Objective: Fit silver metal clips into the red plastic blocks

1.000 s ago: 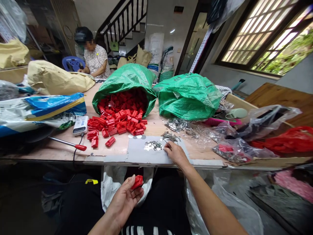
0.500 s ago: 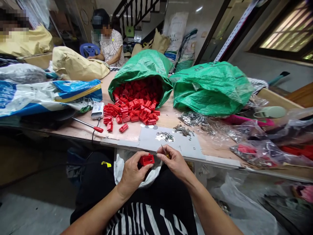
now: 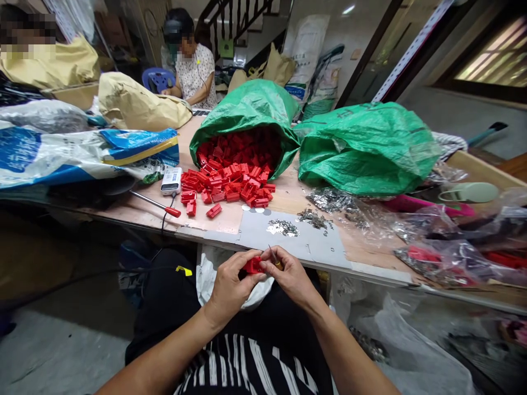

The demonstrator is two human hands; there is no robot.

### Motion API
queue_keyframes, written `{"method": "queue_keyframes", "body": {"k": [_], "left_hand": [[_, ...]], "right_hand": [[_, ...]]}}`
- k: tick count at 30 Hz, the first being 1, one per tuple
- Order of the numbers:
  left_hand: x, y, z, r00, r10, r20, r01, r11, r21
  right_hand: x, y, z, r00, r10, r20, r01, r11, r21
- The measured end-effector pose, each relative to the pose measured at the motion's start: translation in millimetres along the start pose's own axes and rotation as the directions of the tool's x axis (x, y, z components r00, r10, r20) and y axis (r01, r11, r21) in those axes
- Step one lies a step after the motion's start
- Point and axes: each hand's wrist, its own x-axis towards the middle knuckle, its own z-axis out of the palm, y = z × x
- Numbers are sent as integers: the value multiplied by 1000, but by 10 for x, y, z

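Red plastic clip [image 3: 252, 265] is gripped by the left hand [image 3: 230, 288] over the lap [image 3: 263, 351], a thin metal pin [image 3: 272, 254] pinched in the right hand [image 3: 290, 277] is set against it, and fitting seems under way, careful alignment being called for.

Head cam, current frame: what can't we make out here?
All in the head view:
Red plastic part: mostly covered by the left hand and right hand; shape unclear.
Thin tool in the right hand: only its tip and a yellow bit show; too small to identify.
Right green bag: its own plastic hides the contents.
Metal bits on the grey sheet: too small to tell shape.
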Motion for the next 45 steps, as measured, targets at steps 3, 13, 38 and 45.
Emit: {"method": "queue_keyframes", "body": {"k": [3, 13, 38, 45], "left_hand": [[12, -24, -27, 999, -38, -13, 39, 996, 77], [44, -79, -32, 990, -127, 56, 128, 991, -23], [888, -348, -179, 932, 263, 248, -362, 693, 623], [1001, -393, -177, 913, 245, 327, -404, 660, 633]], "right_hand": [[-16, 10, -36, 999, 22, 39, -23, 999, 40], [-82, 20, -99, 993, 49, 111, -61, 992, 111], [325, 206, -267, 992, -108, -67, 66, 888, -456], [465, 259, -285, 986, -164, 3, 142, 846, -513]]}}
